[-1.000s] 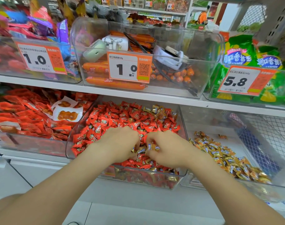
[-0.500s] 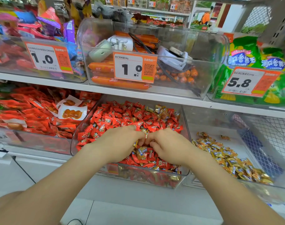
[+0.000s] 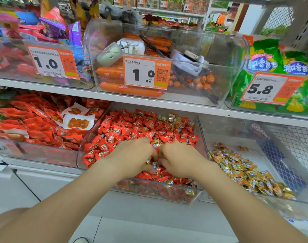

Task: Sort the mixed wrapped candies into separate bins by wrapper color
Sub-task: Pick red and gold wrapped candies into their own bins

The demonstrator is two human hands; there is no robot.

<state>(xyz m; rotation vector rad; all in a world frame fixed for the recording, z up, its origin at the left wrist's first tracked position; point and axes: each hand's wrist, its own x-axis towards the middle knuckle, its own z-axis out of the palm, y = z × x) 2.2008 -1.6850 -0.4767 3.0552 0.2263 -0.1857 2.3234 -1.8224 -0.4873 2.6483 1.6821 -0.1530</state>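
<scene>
A clear middle bin (image 3: 167,188) holds a heap of red-wrapped candies (image 3: 132,130) with some gold-wrapped candies (image 3: 174,120) mixed in at the back and front. Both my hands are down in this heap, nearly touching. My left hand (image 3: 132,158) has its fingers curled, and a gold wrapper (image 3: 148,159) peeks out under them. My right hand (image 3: 179,160) curls its fingers toward a gold candy (image 3: 154,166) between the hands; its fingertips are partly hidden. The clear bin to the right (image 3: 237,137) holds only gold candies (image 3: 241,171).
A bin of red snack packs (image 3: 35,123) sits to the left. The shelf edge (image 3: 149,102) overhangs the bins; above it stand a sausage bin (image 3: 128,88) with a price tag and green bags (image 3: 272,64). A wire mesh basket (image 3: 298,146) lies at the far right.
Both hands have slid a little deeper into the middle bin and drawn together until they almost touch, still digging among the candies.
</scene>
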